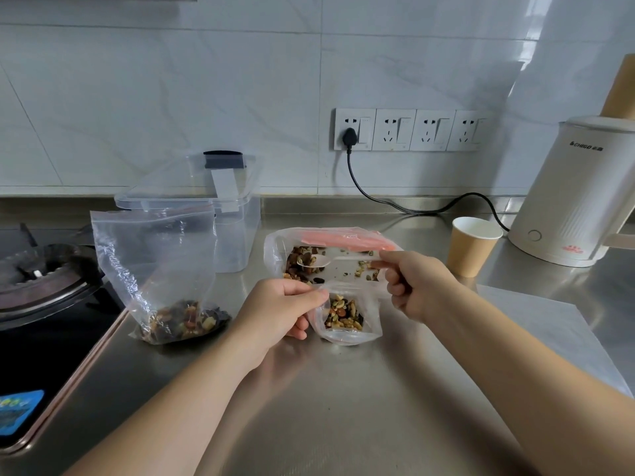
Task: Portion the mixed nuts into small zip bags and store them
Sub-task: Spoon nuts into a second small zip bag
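— What's hard to make out, starting nearest?

— Both forearms run off the bottom edge. At the surface's [360, 407] near left corner a blue label [19, 412] is cut off by the frame, its print too blurred to read.

— And the hands?

— The left hand [278, 310] pinches the rim of a small zip bag [347, 317] between thumb and curled fingers, holding its mouth open; the fingertips under the bag are hidden. The bag stands mid-surface, part full of mixed nuts. The right hand [409, 286] is curled round the handle of a clear plastic spoon [319, 261] — the handle mostly vanishes inside the fist. The spoon's bowl carries a few nuts inside the large bag [330, 255] just behind the small one.

— That large bag?

— It lies with a pink zip strip along its far side, nuts scattered within.

— To the left?

— A second clear bag [158, 269] stands beside the stove [44, 269], nuts pooled at its bottom. Behind it sits a clear storage box [237, 231], lid tilted open, its contents indistinct through the plastic.

— Farther back?

— A paper cup [474, 245] near the right edge, then a white kettle [570, 190], cut off at the frame, its cord [378, 197] running to wall sockets [409, 130].
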